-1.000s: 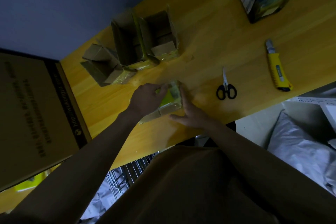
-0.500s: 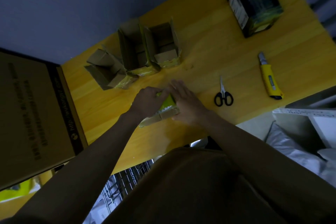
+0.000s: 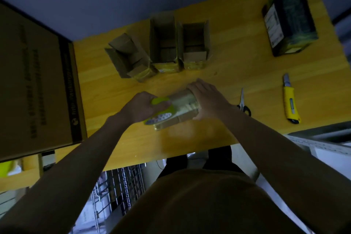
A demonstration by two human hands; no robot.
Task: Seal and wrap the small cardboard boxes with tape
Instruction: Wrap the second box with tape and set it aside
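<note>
A small cardboard box, shiny with tape, lies on the wooden table in front of me. My left hand grips a lime-green tape roll pressed against the box's left end. A strip of clear tape runs from the roll over the box's top. My right hand lies flat on the box's right end, fingers pointing away. Three open small boxes stand behind: one tipped at the left, one in the middle, one on the right.
Black-handled scissors lie just right of my right arm. Farther right lies a yellow utility knife. A dark wrapped carton stands at the back right. A big cardboard box fills the left. A wire rack shows below the table edge.
My left hand has pulled the tape roll leftward, showing more of the box's taped top. My right hand has stayed on the box's right end. The camera view has shifted.
</note>
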